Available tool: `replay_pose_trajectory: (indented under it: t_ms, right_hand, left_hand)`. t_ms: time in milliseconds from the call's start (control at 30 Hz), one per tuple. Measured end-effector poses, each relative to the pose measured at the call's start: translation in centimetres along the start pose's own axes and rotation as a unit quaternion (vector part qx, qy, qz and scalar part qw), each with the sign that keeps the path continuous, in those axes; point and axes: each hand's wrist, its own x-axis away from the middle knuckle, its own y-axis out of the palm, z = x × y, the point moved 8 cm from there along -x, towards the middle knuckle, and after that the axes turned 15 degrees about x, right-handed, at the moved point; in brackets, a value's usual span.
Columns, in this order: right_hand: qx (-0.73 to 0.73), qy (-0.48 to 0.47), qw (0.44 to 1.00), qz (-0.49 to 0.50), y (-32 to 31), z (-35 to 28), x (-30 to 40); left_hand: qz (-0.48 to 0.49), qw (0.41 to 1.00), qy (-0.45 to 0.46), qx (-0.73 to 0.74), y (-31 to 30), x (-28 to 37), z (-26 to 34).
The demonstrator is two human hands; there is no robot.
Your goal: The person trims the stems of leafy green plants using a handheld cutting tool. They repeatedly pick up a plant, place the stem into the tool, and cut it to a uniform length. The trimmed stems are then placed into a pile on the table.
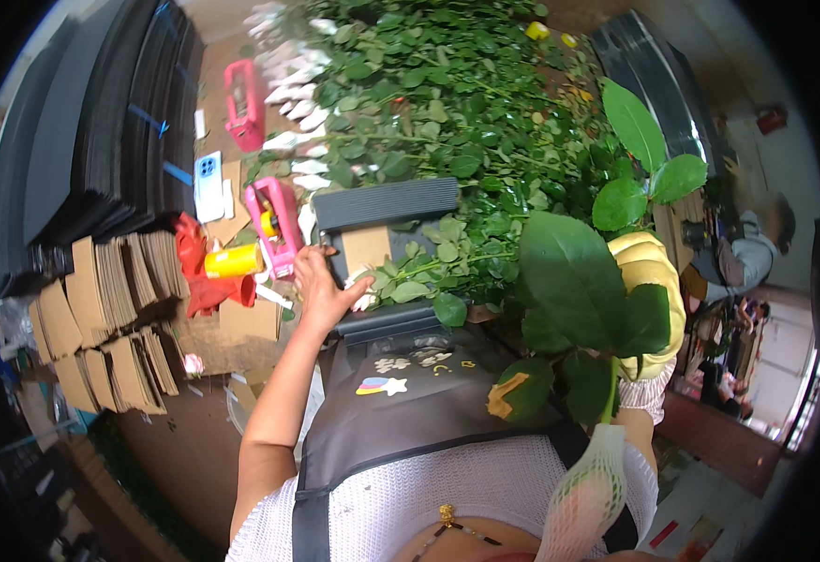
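Observation:
My left hand (328,284) is bare, thumb and fingers apart, at the left end of a black corrugated sheet (385,204) folded up along its sides. A pale rose head (363,288) lies by its thumb, its leafy stem running right across the sheet. A brown cardboard piece (366,249) lies inside the fold. On my right hand (652,298) is a yellow glove, its fingers curled around a single rose stem (612,393), the grip partly hidden by large leaves. That rose's head, in a white foam net (586,485), hangs close to the camera.
Netted roses (304,91) with leafy stems (445,105) cover the table's far side. Left are pink tape dispensers (274,225), a yellow tape roll (234,261), a phone (208,186), cardboard pieces (111,295) and black sheet stacks (108,119). A person (751,246) is at right.

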Motion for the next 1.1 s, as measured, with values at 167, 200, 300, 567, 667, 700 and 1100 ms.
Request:
replay_pose_trajectory:
  t_ms: [167,200,300,567,667,700,1100]
  right_hand:
    - [0.039,0.046,0.982,-0.178,8.6,3.4,0.7]
    - [0.045,0.030,0.983,-0.177,11.1,3.8,1.2]
    - [0.050,0.061,0.977,-0.199,19.4,5.2,3.9]
    - [0.115,0.091,0.929,-0.341,29.4,7.8,7.5]
    - [0.105,0.080,0.927,-0.352,29.9,7.5,7.5]
    - [0.119,0.083,0.921,-0.361,30.1,7.6,7.6]
    - [0.148,0.133,0.899,-0.391,30.9,8.2,9.4]
  left_hand:
    - [-0.002,0.998,-0.028,0.058,0.2,0.2,-0.7]
    - [-0.010,0.997,-0.020,0.074,0.3,-0.1,-0.9]
    - [-0.023,0.992,-0.035,0.117,0.9,0.2,-1.3]
    - [-0.027,0.981,-0.048,0.188,1.5,0.4,-1.7]
    - [-0.032,0.976,-0.051,0.210,1.8,0.5,-2.0]
    - [-0.038,0.974,-0.051,0.216,1.8,0.5,-2.1]
    - [-0.018,0.986,-0.053,0.155,1.4,-0.8,-0.8]
